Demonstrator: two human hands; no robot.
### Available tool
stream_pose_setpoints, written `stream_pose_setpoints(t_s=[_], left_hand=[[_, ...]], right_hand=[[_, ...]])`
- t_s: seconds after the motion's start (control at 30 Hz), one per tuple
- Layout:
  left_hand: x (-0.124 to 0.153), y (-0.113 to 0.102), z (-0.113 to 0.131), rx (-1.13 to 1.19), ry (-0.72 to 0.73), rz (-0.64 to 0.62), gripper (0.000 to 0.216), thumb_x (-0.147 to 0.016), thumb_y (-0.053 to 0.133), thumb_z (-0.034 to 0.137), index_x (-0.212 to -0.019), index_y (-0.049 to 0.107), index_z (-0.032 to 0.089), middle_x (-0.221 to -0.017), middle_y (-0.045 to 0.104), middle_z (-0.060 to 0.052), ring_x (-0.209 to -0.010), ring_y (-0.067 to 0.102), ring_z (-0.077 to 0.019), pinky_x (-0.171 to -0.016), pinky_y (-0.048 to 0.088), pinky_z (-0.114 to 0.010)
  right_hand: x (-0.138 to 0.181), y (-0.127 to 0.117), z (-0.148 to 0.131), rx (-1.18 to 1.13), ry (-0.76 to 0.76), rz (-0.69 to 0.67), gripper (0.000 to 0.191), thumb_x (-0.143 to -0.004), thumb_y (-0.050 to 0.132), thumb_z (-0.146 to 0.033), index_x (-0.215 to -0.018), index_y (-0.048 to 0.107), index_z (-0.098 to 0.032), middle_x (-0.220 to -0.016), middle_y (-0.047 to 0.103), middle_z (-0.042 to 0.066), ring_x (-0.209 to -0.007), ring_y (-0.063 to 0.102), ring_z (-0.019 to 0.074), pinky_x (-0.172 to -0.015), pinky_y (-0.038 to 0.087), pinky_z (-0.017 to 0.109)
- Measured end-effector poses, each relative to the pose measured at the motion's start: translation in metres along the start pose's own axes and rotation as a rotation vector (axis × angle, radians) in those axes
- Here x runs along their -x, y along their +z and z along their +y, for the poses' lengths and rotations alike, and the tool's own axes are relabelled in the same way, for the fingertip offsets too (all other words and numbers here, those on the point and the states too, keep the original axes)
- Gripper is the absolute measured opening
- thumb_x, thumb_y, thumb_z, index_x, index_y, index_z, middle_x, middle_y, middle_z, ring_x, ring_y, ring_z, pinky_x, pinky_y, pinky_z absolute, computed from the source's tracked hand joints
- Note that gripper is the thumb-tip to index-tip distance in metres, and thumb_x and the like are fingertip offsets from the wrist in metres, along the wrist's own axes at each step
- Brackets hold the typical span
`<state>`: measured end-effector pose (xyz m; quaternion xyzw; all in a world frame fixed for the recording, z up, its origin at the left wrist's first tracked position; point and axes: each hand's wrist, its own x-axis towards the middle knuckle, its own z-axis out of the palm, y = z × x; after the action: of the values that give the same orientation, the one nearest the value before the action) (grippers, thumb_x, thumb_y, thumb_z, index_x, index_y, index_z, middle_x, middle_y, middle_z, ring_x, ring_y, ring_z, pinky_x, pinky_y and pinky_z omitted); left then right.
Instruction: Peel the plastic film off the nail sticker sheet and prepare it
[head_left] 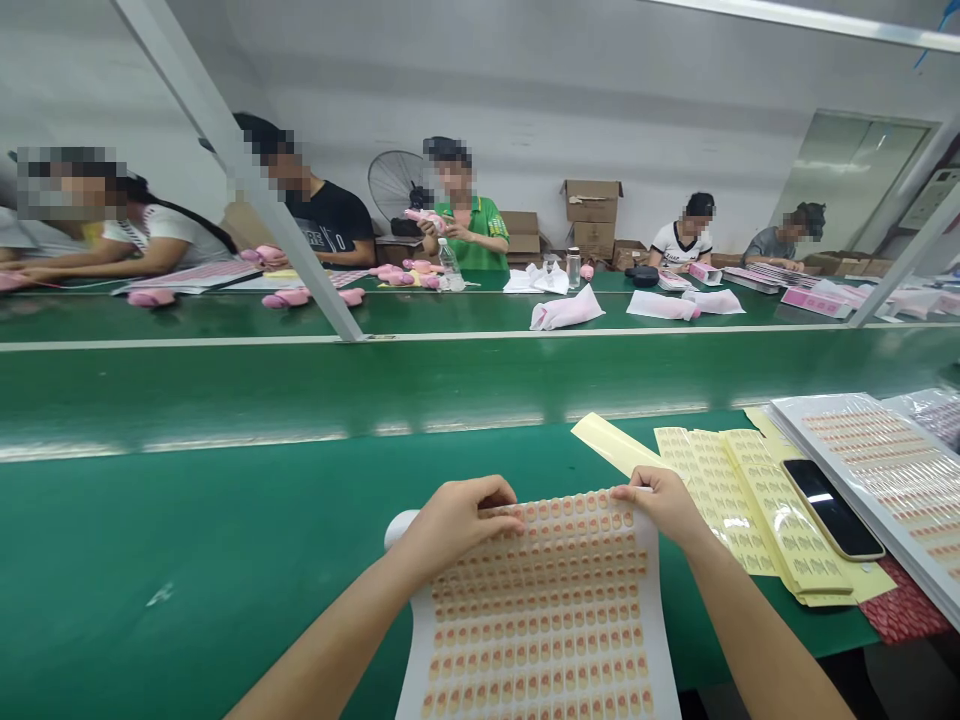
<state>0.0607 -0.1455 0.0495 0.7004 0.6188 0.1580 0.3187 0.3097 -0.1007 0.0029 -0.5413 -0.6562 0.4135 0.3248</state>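
A white sheet of small orange stickers (547, 610) lies on the green table in front of me, its far left corner curled up. My left hand (457, 520) grips the sheet's far edge at the left, fingers bent over it. At the far right corner my right hand (660, 500) pinches the same edge. A pale yellow backing strip (611, 445) lies just beyond my right hand.
Used yellow backing sheets (750, 500) are piled to the right, with a black phone (840, 520) on them. A stack of sticker sheets (885, 470) lies at the far right. The green conveyor belt (375, 385) runs across. Several people work at the far table among pink items (285, 298).
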Motion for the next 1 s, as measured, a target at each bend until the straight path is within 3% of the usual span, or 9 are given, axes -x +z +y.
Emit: stream_pose_setpoints(t_s=[0.1,0.27,0.47,0.57,0.67,0.77,0.87,0.93,1.0], left_hand=[[0.000,0.006,-0.004,-0.009,0.004,0.084,0.021,-0.070,0.050,0.045,-0.067,0.057,0.026,-0.079,0.069,0.000,-0.079,0.061,-0.0201,-0.068,0.046,-0.029],[0.003,0.006,-0.006,-0.038,0.040,0.084,0.029,-0.073,0.046,0.048,-0.064,0.061,0.025,-0.075,0.070,-0.001,-0.073,0.061,-0.0200,-0.065,0.044,-0.029],[0.005,-0.001,0.003,-0.029,0.114,-0.007,0.032,-0.075,0.043,0.047,-0.062,0.062,0.024,-0.065,0.066,-0.001,-0.062,0.057,-0.0173,-0.058,0.040,-0.027],[0.004,-0.008,0.005,-0.075,0.079,-0.099,0.038,-0.076,0.040,0.050,-0.062,0.063,0.023,-0.060,0.062,-0.001,-0.057,0.053,-0.0171,-0.054,0.036,-0.028],[0.004,-0.021,0.004,-0.098,-0.014,-0.217,0.035,-0.072,0.047,0.052,-0.075,0.068,0.024,-0.074,0.068,-0.003,-0.067,0.058,-0.0207,-0.058,0.038,-0.028],[0.006,-0.032,-0.001,-0.086,-0.066,-0.210,0.036,-0.063,0.059,0.047,-0.092,0.067,0.027,-0.097,0.069,-0.003,-0.087,0.060,-0.0249,-0.068,0.041,-0.029],[0.007,-0.032,-0.006,-0.106,-0.065,-0.184,0.028,-0.068,0.051,0.049,-0.069,0.064,0.024,-0.070,0.062,-0.002,-0.067,0.056,-0.0207,-0.058,0.036,-0.028],[0.007,-0.027,-0.009,-0.118,-0.058,-0.160,0.035,-0.070,0.045,0.051,-0.050,0.049,0.023,-0.051,0.044,0.001,-0.051,0.043,-0.0160,-0.050,0.028,-0.028],[0.006,-0.022,-0.012,-0.112,-0.058,-0.145,0.040,-0.070,0.044,0.052,-0.044,0.034,0.023,-0.047,0.031,0.003,-0.046,0.031,-0.0134,-0.048,0.023,-0.029]], right_hand=[[-0.001,-0.001,0.002,-0.050,0.014,0.019,0.043,-0.060,0.060,-0.055,-0.047,0.039,-0.020,-0.049,0.041,-0.004,-0.052,0.039,0.0113,-0.050,0.032,0.024],[0.001,0.000,0.002,-0.088,0.034,0.022,0.044,-0.059,0.061,-0.056,-0.046,0.040,-0.020,-0.049,0.042,-0.004,-0.052,0.040,0.0115,-0.051,0.033,0.025],[0.003,0.001,-0.002,-0.085,0.040,-0.013,0.042,-0.059,0.063,-0.054,-0.048,0.043,-0.019,-0.051,0.051,-0.002,-0.054,0.046,0.0129,-0.052,0.037,0.025],[0.003,0.001,-0.004,-0.072,0.038,-0.030,0.042,-0.059,0.063,-0.054,-0.047,0.043,-0.019,-0.050,0.049,-0.002,-0.053,0.044,0.0121,-0.050,0.035,0.024],[0.003,-0.001,-0.005,-0.083,0.047,-0.032,0.043,-0.058,0.062,-0.055,-0.046,0.040,-0.020,-0.048,0.045,-0.003,-0.051,0.041,0.0112,-0.049,0.032,0.024],[0.002,-0.004,-0.004,-0.116,0.076,-0.023,0.044,-0.057,0.061,-0.056,-0.046,0.038,-0.020,-0.048,0.043,-0.004,-0.050,0.038,0.0105,-0.048,0.029,0.023],[0.001,-0.007,-0.001,-0.145,0.106,-0.030,0.044,-0.055,0.061,-0.056,-0.047,0.037,-0.020,-0.050,0.043,-0.003,-0.050,0.038,0.0104,-0.047,0.027,0.023],[0.001,-0.008,0.001,-0.158,0.112,-0.034,0.044,-0.054,0.062,-0.056,-0.047,0.037,-0.020,-0.050,0.043,-0.003,-0.050,0.037,0.0103,-0.047,0.026,0.023],[0.001,-0.008,0.002,-0.164,0.114,-0.040,0.044,-0.055,0.062,-0.056,-0.048,0.038,-0.020,-0.050,0.042,-0.004,-0.049,0.037,0.0101,-0.047,0.025,0.023]])
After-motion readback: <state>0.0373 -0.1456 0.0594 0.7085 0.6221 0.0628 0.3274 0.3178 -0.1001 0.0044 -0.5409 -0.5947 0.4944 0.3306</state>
